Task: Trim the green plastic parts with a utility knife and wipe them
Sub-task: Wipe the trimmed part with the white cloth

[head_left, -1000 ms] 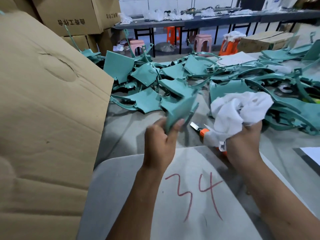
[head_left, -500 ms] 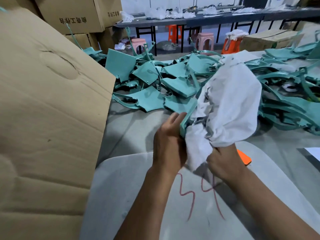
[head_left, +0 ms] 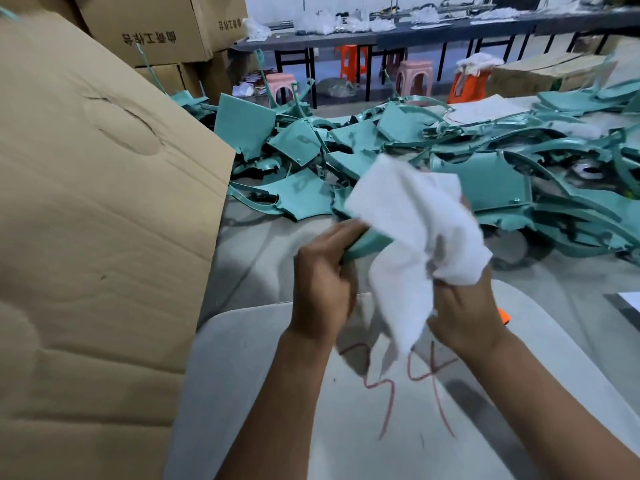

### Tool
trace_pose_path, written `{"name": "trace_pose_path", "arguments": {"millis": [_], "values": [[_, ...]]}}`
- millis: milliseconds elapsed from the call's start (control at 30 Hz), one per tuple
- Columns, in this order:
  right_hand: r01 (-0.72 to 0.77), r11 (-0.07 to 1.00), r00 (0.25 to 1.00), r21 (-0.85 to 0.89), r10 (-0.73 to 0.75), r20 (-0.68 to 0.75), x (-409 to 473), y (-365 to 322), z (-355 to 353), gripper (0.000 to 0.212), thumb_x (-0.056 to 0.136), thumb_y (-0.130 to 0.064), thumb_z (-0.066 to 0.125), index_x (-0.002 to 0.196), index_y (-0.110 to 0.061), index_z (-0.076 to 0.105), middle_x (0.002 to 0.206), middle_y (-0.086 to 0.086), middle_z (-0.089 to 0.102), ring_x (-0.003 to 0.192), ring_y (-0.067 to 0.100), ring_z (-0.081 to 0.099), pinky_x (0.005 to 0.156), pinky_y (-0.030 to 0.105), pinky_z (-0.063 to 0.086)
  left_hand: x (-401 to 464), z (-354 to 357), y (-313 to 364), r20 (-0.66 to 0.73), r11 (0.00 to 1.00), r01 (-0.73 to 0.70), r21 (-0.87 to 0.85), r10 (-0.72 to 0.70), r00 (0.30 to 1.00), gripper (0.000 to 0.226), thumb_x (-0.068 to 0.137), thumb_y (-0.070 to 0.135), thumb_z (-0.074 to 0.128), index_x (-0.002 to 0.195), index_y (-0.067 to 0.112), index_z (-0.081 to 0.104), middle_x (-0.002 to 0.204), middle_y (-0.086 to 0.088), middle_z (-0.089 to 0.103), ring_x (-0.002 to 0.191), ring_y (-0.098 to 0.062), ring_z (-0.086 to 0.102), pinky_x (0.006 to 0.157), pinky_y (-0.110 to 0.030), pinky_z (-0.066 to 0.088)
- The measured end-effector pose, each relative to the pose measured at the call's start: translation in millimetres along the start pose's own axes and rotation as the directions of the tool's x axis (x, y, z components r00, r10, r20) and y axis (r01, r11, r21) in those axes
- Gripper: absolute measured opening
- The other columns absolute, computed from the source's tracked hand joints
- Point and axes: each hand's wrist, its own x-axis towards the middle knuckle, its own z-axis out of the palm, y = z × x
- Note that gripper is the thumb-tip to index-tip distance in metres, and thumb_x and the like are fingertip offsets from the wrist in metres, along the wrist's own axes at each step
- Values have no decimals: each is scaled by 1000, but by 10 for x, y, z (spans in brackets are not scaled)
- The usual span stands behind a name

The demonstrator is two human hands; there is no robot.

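Fingers of the left hand [head_left: 322, 282] clamp a green plastic part [head_left: 367, 242] above the desk [head_left: 263, 258]; the right hand [head_left: 464, 306] bunches a white rag [head_left: 415, 230] over it. Wiping step, I'd say; next, another part from the pile [head_left: 485, 174].

Factory workshop — stacked cardboard boxes [head_left: 149, 32], long workbenches [head_left: 433, 32], plastic stools [head_left: 414, 76], heaped green parts [head_left: 485, 157]

Most of the green part [head_left: 367, 241] behind the white cloth [head_left: 420, 233]; orange knife [head_left: 504, 316] mostly hidden.
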Motion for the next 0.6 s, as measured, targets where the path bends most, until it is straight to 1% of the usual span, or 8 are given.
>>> {"name": "trace_pose_path", "arguments": {"millis": [67,133,233,333,433,500,533,600], "values": [[-28,992,997,-126,18,-80,25,133,-160,44,97,-28,63,138,-14,59,135,13,55,127,28,56,108,50,45,-3,41,50,10,987,64,-147,-63,998,38,87,-15,60,106,12,77,91,7,75,83,-5,67,77,-17,54],[-81,915,985,-394,12,-175,74,256,-345,48,92,-13,55,137,0,62,139,19,56,132,34,52,111,52,44,8,100,173,-14,920,201,-337,-218,976,27,92,2,65,96,26,76,78,13,70,74,-3,65,70,-25,56],[-239,843,940,-482,76,-332,58,347,-464,61,77,7,44,136,6,60,140,20,58,132,17,51,115,44,42,22,111,221,5,622,318,-715,-451,892,33,91,3,64,95,32,80,99,4,78,95,-19,75,81,-41,62],[-287,836,917,-467,99,-387,48,309,-351,72,81,19,50,150,0,49,150,20,48,139,23,48,121,43,36,60,56,219,93,408,410,-816,-606,790,31,98,-3,59,103,22,75,112,-6,76,104,-31,73,78,-44,62],[-136,878,986,-459,76,-145,-5,253,-113,78,79,20,48,153,-6,48,148,19,52,132,20,54,116,37,42,74,104,220,175,246,464,-851,-701,691,27,102,5,53,124,15,65,122,-11,72,110,-32,70,77,-46,62],[-34,907,993,-420,77,85,-52,254,-8,76,74,15,45,145,-9,57,148,16,56,136,22,55,114,42,44,71,97,217,240,127,466,-875,-723,647,36,105,11,40,135,9,59,131,-16,66,114,-31,66,84,-42,61],[25,910,981,-414,57,184,-65,272,7,72,74,15,46,140,-7,62,147,16,58,138,27,54,114,47,45,71,62,196,265,79,481,-873,-752,603,38,107,16,33,135,7,57,134,-18,63,113,-30,64,86,-38,58],[126,891,958,-437,5,285,-60,309,-9,65,78,21,49,136,-3,66,144,18,59,141,35,51,114,52,44,75,-45,115,326,-44,507,-861,-812,484,38,110,29,30,118,9,61,121,-17,65,96,-29,65,84,-38,53]]}}
